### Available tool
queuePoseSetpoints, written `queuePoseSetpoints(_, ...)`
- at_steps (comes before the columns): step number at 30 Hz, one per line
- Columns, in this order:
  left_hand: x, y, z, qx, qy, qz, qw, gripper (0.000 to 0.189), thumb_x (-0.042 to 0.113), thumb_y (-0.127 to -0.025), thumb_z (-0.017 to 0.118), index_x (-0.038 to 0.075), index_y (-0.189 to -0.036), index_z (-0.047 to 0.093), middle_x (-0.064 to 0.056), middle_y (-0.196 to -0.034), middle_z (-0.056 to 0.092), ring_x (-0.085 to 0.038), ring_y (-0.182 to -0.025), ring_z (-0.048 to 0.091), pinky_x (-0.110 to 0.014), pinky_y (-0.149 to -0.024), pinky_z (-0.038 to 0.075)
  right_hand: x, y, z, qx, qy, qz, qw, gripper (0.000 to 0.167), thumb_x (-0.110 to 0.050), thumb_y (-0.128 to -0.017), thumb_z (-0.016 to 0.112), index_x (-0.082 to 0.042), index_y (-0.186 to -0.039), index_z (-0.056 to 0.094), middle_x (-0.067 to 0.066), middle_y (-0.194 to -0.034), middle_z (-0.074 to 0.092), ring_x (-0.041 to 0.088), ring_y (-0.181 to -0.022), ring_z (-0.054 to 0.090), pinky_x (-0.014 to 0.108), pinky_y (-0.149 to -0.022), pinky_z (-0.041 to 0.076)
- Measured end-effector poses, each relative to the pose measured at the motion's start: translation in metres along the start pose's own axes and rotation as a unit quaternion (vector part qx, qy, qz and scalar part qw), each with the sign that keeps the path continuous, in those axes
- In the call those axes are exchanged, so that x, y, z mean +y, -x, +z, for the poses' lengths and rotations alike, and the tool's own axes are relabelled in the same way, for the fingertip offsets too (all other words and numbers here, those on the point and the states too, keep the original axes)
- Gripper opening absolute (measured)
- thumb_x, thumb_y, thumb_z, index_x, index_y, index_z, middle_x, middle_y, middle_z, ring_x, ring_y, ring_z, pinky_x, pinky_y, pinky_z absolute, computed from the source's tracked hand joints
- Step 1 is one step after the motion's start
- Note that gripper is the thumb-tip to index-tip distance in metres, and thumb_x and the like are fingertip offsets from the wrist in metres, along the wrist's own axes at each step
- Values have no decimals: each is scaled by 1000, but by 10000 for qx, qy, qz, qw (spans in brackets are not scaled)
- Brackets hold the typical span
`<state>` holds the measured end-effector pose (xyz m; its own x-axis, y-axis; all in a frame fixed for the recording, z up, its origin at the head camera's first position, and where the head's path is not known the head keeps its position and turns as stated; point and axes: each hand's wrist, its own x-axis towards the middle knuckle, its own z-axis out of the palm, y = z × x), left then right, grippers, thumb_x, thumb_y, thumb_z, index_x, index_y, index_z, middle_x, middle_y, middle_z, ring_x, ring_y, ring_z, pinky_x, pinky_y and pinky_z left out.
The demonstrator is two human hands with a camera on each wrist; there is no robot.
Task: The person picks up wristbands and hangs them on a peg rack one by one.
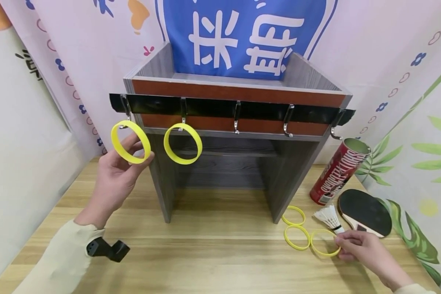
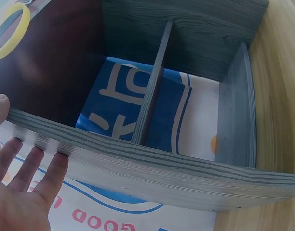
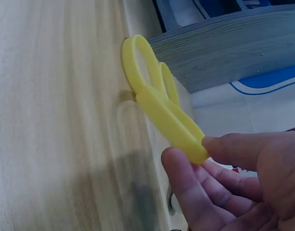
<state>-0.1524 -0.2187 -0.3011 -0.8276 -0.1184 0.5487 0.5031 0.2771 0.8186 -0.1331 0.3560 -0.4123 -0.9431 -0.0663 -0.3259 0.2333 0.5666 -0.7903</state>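
Note:
A yellow ring [image 1: 145, 141] hangs at the leftmost hook [image 1: 125, 106], and my left hand [image 1: 115, 169] is just behind it. In the left wrist view the fingers [image 2: 53, 178] of that hand are extended at the edge of the grey shelf unit's side panel [image 2: 152, 159]. A second ring [image 1: 199, 147] hangs from the neighbouring hook [image 1: 183, 108]. Low on the right, my right hand [image 1: 364, 249] pinches a third yellow ring [image 3: 171, 125] between thumb and fingers, its near end tilted up. Two more rings [image 1: 297, 248] lie beside it on the wooden table [image 1: 220, 253].
The black hook strip [image 1: 209, 107] crosses the unit's front, with three bare hooks on its right. A shuttlecock [image 1: 328, 216], a black table tennis bat [image 1: 365, 210] and a red tube [image 1: 339, 171] are at the right. Printed cloth [image 1: 382, 36] hangs behind.

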Motion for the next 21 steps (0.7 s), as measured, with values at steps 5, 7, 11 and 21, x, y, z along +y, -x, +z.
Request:
queuePoseSetpoints(5,-1,-1,1,-9,160,103,9998,57,-10,-95,66,11,-148,60,10,-125,69,-6,-117,65,-10,-91,57,2,3,-4,25,-429,-129,9990,29,-9,-105,61,15,-120,64,-8,-98,75,6,-84,74,26,-79,66)
queuePoseSetpoints(7,-1,-1,1,3,175,139,9997,57,-11,-95,66,10,-148,60,11,-124,70,-6,-116,66,-10,-91,57,4,3,-5,-21,-700,-333,9970,22,-7,-104,61,10,-117,67,-10,-98,76,7,-86,74,27,-78,66)
queuePoseSetpoints(11,-1,0,1,0,182,152,9997,56,-10,-96,65,10,-147,61,12,-124,70,-7,-116,65,-10,-90,57,2,2,-3,-235,-1307,-850,9875,13,-3,-105,59,-4,-112,70,-10,-101,77,8,-90,75,29,-79,67)
queuePoseSetpoints(21,-2,-1,2,12,128,233,9996,57,-11,-95,65,9,-148,59,11,-126,69,-7,-116,66,-10,-90,57,-45,6,28,-493,-1626,-1844,9681,20,-1,-105,57,-12,-115,70,-7,-103,76,7,-95,74,32,-80,67)
